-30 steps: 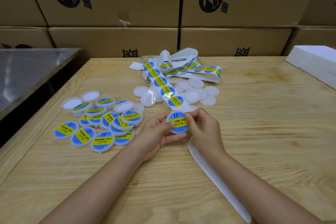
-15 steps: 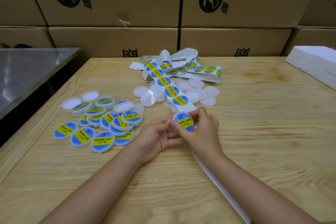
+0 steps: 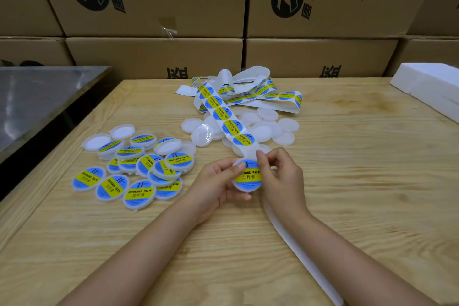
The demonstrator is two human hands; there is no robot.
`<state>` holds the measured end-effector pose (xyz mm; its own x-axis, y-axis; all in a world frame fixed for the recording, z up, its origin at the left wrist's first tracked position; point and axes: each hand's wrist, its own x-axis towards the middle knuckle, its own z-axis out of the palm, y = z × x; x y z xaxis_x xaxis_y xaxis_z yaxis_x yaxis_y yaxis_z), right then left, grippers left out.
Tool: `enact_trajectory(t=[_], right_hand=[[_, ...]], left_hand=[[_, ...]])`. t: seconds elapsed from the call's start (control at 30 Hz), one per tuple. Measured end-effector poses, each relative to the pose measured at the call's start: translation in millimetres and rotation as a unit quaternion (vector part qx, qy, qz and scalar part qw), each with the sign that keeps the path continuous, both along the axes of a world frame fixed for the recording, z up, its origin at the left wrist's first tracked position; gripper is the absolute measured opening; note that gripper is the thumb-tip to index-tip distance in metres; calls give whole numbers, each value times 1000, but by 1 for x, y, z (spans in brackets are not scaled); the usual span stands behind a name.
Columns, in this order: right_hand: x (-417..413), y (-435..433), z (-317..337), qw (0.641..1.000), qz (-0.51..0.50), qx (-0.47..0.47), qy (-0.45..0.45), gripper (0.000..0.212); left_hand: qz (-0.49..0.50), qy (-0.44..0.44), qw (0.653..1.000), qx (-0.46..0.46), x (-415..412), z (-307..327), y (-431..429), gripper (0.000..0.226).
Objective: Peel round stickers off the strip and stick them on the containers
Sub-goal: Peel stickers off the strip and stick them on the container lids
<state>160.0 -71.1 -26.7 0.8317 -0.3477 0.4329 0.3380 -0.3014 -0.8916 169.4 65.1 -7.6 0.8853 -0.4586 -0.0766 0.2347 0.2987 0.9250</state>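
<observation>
Just above the table's middle, my left hand (image 3: 215, 184) holds a round white container (image 3: 246, 187) from below and from the left. A blue and yellow round sticker (image 3: 248, 174) lies on its lid. My right hand (image 3: 280, 176) pinches that sticker's right edge with thumb and fingers. The sticker strip (image 3: 224, 117) runs from a tangle at the back down to my hands, with several stickers on it. Its bare white backing (image 3: 298, 253) trails under my right wrist toward the front edge.
Several labelled containers (image 3: 139, 169) lie heaped at the left. Several plain white containers (image 3: 263, 126) lie under and beside the strip. White foam blocks (image 3: 432, 87) sit at the far right. Cardboard boxes (image 3: 154, 7) wall the back; a steel table (image 3: 37, 97) stands left.
The strip's end has slid nearer. The sticker, held askew at the fingertips before, now lies flat on the lid, and the container has turned so the print faces me.
</observation>
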Motion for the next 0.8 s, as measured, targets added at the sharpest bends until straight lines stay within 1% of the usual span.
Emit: enact_trajectory(t=[0.03, 0.1, 0.17, 0.27, 0.37, 0.47, 0.53, 0.63, 0.7, 0.8], right_hand=[[2, -1, -1, 1000, 9, 16, 3, 20], [5, -6, -3, 1000, 6, 13, -4, 8], [7, -9, -5, 1000, -2, 16, -12, 14], [9, -10, -7, 999, -23, 39, -5, 24], [11, -10, -9, 999, -31, 27, 33, 35], [11, -14, -7, 997, -40, 23, 59, 33], [11, -15, -3, 996, -41, 8, 75, 29], [9, -14, 1, 995, -34, -1, 92, 29], [7, -13, 3, 994, -34, -23, 98, 33], [6, -12, 3, 992, -37, -64, 104, 37]], left_hand=[[8, 5, 1000, -4, 0, 0, 0, 32], [36, 11, 999, -6, 1, 0, 1, 26], [82, -4, 997, -3, 3, 2, 2, 17], [175, -87, 980, 38, 6, 11, 4, 18], [277, -173, 941, 84, 14, 23, 11, 16], [385, -238, 878, 157, 25, 30, 31, 14], [441, -236, 844, 195, 32, 31, 48, 14], [488, -183, 811, 265, 43, 26, 73, 21], [494, -162, 785, 337, 47, 19, 85, 24], [489, -146, 759, 404, 50, 9, 94, 28]])
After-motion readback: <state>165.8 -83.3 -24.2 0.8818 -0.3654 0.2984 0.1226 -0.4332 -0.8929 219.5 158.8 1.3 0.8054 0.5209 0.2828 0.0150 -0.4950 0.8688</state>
